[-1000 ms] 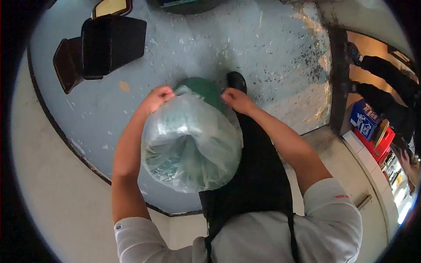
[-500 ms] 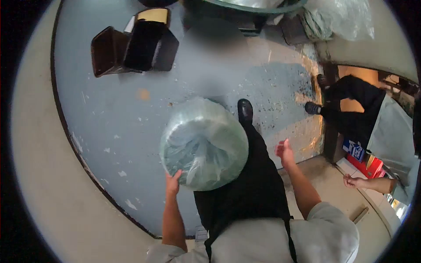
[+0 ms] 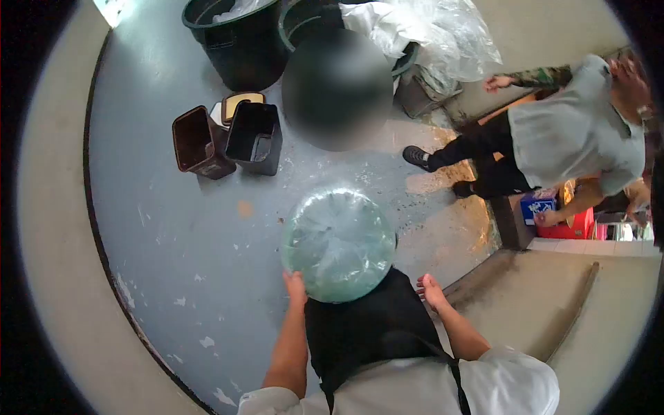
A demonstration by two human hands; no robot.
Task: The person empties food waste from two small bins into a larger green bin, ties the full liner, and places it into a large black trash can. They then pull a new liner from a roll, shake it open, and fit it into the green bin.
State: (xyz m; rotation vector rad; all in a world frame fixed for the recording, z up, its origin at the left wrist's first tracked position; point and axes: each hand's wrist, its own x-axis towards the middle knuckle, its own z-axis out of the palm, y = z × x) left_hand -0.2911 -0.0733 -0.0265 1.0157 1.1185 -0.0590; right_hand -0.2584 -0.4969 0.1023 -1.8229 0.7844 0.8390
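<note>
A large, round bundle of translucent greenish plastic [image 3: 339,245] is in front of my black apron, its gathered, creased face turned up toward me. My left hand [image 3: 295,285] grips the bundle's near left edge, the fingers partly hidden by it. To the right of the bundle, and apart from it, is my right hand [image 3: 432,292]; its fingers are loosely stretched and hold nothing.
Two dark rectangular bins, one brown [image 3: 200,145] and one black [image 3: 256,142], stand on the worn grey floor [image 3: 159,242]. Beyond are large green bins [image 3: 238,45] and clear plastic sheeting [image 3: 456,34]. A person in grey [image 3: 567,135] stands at right by a doorway. A blurred patch covers the middle.
The view has tilted up, showing more bins and the other person. The bundle now sits more centrally, still in my left hand. My right hand has come nearer to it.
</note>
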